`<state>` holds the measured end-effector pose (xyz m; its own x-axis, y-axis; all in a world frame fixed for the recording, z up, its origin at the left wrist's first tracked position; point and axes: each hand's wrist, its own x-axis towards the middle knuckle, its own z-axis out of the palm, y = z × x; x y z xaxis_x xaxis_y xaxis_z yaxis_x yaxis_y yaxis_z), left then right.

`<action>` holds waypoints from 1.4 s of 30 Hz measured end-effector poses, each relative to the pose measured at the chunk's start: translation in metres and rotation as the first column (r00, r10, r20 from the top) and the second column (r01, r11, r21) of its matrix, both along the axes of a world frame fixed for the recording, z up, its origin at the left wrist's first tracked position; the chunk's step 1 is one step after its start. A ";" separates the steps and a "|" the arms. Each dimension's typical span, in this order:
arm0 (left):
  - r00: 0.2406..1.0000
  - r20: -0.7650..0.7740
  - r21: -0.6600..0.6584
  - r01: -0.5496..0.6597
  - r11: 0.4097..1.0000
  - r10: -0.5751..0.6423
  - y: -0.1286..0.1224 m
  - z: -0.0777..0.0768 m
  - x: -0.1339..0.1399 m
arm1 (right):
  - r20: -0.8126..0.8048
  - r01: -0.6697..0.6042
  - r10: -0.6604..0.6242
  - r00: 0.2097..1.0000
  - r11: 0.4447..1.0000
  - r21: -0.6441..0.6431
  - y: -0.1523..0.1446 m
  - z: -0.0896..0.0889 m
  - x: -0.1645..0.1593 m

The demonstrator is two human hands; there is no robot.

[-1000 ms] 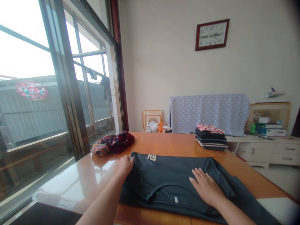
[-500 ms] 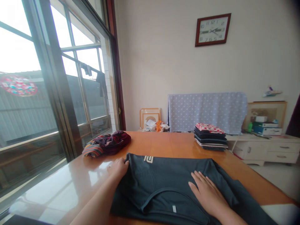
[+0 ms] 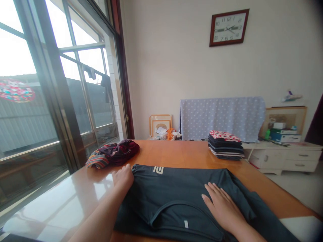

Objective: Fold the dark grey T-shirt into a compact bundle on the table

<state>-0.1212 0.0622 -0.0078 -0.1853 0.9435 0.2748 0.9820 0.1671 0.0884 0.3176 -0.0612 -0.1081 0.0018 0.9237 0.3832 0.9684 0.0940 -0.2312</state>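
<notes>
A dark green T-shirt (image 3: 181,185) lies partly folded on the table in front of me, its neckline towards me, with a small white label inside. Part of a pale printed logo shows along its far edge. My left hand (image 3: 123,177) is closed at the shirt's far left corner, gripping the fabric; its fingertips are hidden. On the right side of the shirt, my right hand (image 3: 223,205) lies flat with its fingers stretched out, pressing on the cloth. One sleeve side trails off to the lower right.
A glossy wooden table (image 3: 171,153) carries crumpled striped and maroon clothing (image 3: 113,154) at the far left and a stack of folded clothes (image 3: 225,145) at the far right. Behind stand a polka-dot cloth cover (image 3: 222,117) and a white cabinet (image 3: 290,158). Tall windows line the left.
My left hand has shifted slightly left, drawing the shirt's left edge a little outward. My right hand stays flat in place. The camera view has tilted slightly.
</notes>
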 end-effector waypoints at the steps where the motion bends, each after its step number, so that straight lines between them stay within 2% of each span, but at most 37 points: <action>1: 0.999 -0.013 0.025 0.049 0.998 -0.048 0.001 0.002 0.004 | 0.007 0.004 -0.004 1.000 1.000 -0.005 0.000 0.000 0.000; 5: 0.963 -0.040 0.062 0.270 0.961 -0.268 0.007 0.005 0.023 | 0.043 0.012 -0.011 0.999 1.000 -0.026 0.000 0.001 0.000; 9: 0.923 -0.010 0.014 0.386 0.922 -0.386 0.017 -0.011 0.031 | 0.053 0.016 -0.014 0.999 0.999 -0.048 0.000 0.002 0.000; 13: 0.951 0.057 -0.124 0.309 0.943 -0.304 0.027 -0.033 0.023 | 0.042 0.020 -0.016 0.999 0.996 -0.087 -0.002 0.006 -0.002; 16: 0.968 0.072 -0.188 0.249 0.950 -0.239 0.032 -0.042 0.018 | 0.023 0.024 -0.022 0.999 0.993 -0.114 -0.003 0.009 -0.003; 20: 0.967 0.055 -0.196 0.256 0.947 -0.250 0.034 -0.043 0.017 | 0.017 0.034 -0.032 0.999 0.988 -0.152 -0.004 0.014 -0.004; 25: 0.971 -0.015 -0.219 0.231 0.948 -0.240 0.039 -0.039 0.021 | -0.003 0.046 -0.047 0.999 0.977 -0.209 -0.009 0.029 -0.011; 29: 0.969 -0.104 -0.174 0.206 0.963 -0.226 0.037 -0.025 0.046 | -0.033 0.051 -0.061 0.998 0.968 -0.245 -0.011 0.040 -0.015; 33: 0.957 -0.004 -0.147 0.287 0.947 -0.291 0.021 -0.017 0.086 | -0.055 0.048 -0.066 0.996 0.960 -0.277 -0.012 0.046 -0.015; 37: 0.939 0.091 -0.167 0.342 0.925 -0.330 0.006 -0.032 0.110 | -0.097 0.024 -0.053 0.994 0.959 -0.284 -0.013 0.049 -0.013; 42: 0.939 0.091 -0.186 0.342 0.921 -0.331 0.006 -0.055 0.110 | -0.261 -0.009 -0.051 0.964 0.975 -0.224 -0.010 0.043 -0.006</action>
